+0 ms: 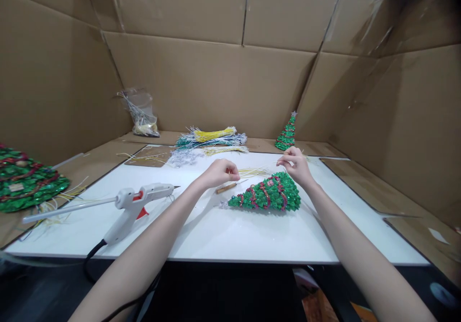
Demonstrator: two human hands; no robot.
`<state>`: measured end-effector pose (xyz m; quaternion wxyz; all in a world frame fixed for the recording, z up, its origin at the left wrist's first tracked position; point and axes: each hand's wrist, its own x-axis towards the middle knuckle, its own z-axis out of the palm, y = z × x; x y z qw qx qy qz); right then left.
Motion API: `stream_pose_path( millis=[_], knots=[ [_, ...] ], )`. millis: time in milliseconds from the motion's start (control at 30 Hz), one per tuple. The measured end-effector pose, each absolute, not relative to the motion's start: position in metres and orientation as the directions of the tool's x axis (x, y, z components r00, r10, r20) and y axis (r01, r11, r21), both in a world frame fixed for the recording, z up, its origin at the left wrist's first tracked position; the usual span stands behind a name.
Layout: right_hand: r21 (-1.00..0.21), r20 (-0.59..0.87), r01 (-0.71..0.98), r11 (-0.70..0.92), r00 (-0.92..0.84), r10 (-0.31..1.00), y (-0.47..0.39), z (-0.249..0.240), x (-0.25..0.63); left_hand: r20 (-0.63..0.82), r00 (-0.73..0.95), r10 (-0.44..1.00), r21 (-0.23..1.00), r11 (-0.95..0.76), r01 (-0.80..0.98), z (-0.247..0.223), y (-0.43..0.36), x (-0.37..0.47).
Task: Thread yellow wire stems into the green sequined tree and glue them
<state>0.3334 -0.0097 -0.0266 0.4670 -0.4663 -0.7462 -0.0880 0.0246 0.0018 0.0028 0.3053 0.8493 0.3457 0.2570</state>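
A small green tinsel Christmas tree (264, 194) with red and pink garland lies on its side on the white board, its silvery tip pointing left. Above its wide base, my right hand (294, 164) is pinched; a faint thin strand seems to show at the fingertips, too fine to name. My left hand (220, 172) is closed near the tip end, fingers curled together, and what they hold, if anything, is hidden. Between the hands lie loose yellowish wire strands (254, 172). Just below my left fingers rests a wooden-handled awl (226, 188).
A white glue gun (133, 204) stands at left, its cord running off the front edge. Bundles of yellow, white and green wires (212, 137) lie at the back. A plastic bag (142, 115), a smaller tree (287, 135) and a larger tree (27, 182) stand near the cardboard walls (201, 81).
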Motion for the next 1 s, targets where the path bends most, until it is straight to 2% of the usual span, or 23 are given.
stream_pose_path(
  millis=[200, 367, 733, 1000],
  knots=[
    [-0.385, 0.768, 0.748, 0.541, -0.065, 0.637, -0.008, -0.028, 0.337, 0.189, 0.697, 0.692, 0.832, -0.490, 0.261, 0.005, -0.005, 0.030],
    [-0.441, 0.743, 0.720, 0.536, -0.042, 0.668, -0.008, -0.029, 0.337, 0.158, 0.730, 0.665, 0.952, -0.299, 0.066, 0.006, -0.010, 0.033],
    [-0.493, 0.728, 0.698, 0.519, 0.004, 0.686, -0.010, -0.027, 0.335, 0.098, 0.797, 0.596, 0.981, -0.192, 0.023, 0.011, -0.016, 0.031],
    [-0.526, 0.725, 0.677, 0.515, 0.041, 0.687, -0.013, -0.024, 0.332, 0.101, 0.781, 0.616, 0.986, -0.165, 0.003, 0.007, -0.017, 0.035]
  ],
)
